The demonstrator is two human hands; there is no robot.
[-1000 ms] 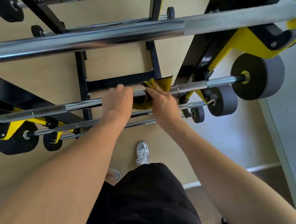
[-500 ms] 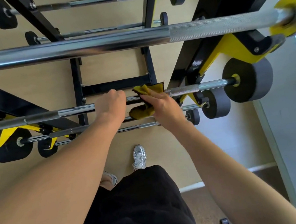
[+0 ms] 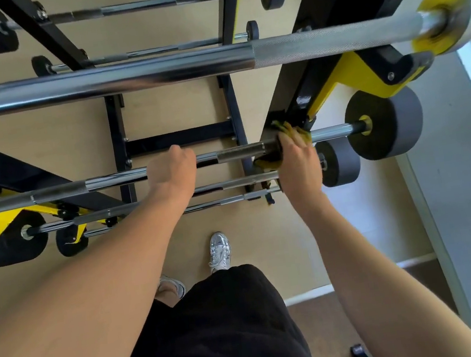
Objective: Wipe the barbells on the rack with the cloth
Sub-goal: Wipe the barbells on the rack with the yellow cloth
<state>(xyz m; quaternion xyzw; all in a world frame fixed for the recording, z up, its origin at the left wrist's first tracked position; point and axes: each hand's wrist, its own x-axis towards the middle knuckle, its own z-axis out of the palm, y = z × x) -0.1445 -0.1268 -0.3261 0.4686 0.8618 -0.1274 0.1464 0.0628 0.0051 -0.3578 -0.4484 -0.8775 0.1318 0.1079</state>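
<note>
A chrome barbell [image 3: 236, 152] with black end weights lies across the black and yellow rack [image 3: 345, 82]. My left hand [image 3: 170, 169] grips the bar near its middle. My right hand [image 3: 296, 155] holds a yellow cloth [image 3: 293, 131] wrapped round the same bar, close to the right rack upright. Most of the cloth is hidden under my fingers. Two thinner barbells [image 3: 229, 184] sit on lower pegs just beneath.
A thick chrome bar [image 3: 121, 77] with a yellow collar crosses the view above my hands. More barbells [image 3: 138, 6] hang further down the rack. The black weight [image 3: 384, 122] sits right of the cloth. My shoes [image 3: 219, 251] stand on the tan floor.
My right hand has slid the cloth to the right along the bar, from near my left hand to the right upright. My left hand keeps its grip.
</note>
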